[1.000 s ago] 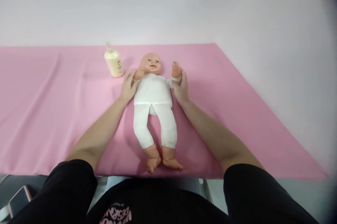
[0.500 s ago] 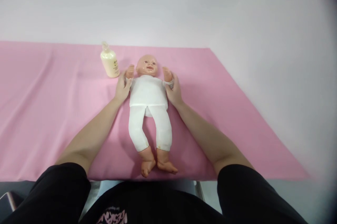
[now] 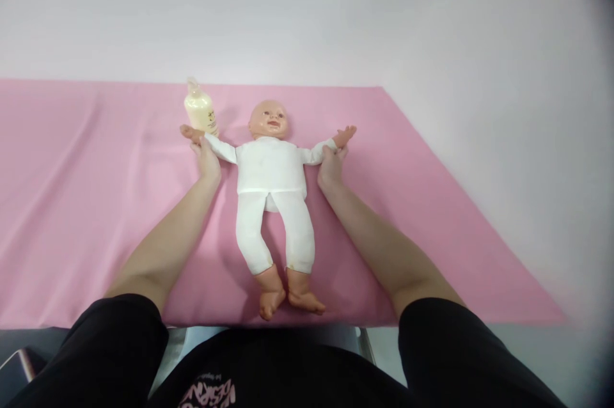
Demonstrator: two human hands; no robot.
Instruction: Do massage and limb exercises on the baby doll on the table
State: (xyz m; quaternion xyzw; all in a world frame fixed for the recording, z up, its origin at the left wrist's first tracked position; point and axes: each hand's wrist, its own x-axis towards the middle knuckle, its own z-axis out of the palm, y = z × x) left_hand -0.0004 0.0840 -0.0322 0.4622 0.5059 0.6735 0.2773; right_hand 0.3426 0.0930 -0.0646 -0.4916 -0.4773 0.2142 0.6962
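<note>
I see a pink cloth [image 3: 96, 203] under a pale wall. On it, face-up, lies a plastic baby doll in white clothes [image 3: 272, 168], arms outspread. My left hand [image 3: 206, 155] and right hand [image 3: 330, 162] seem closed on its wrists. Beside the doll's head stands a cream bottle [image 3: 200, 110]

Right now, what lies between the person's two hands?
In the head view, the baby doll lies between the left hand and right hand, each gripping one outstretched arm.
</note>
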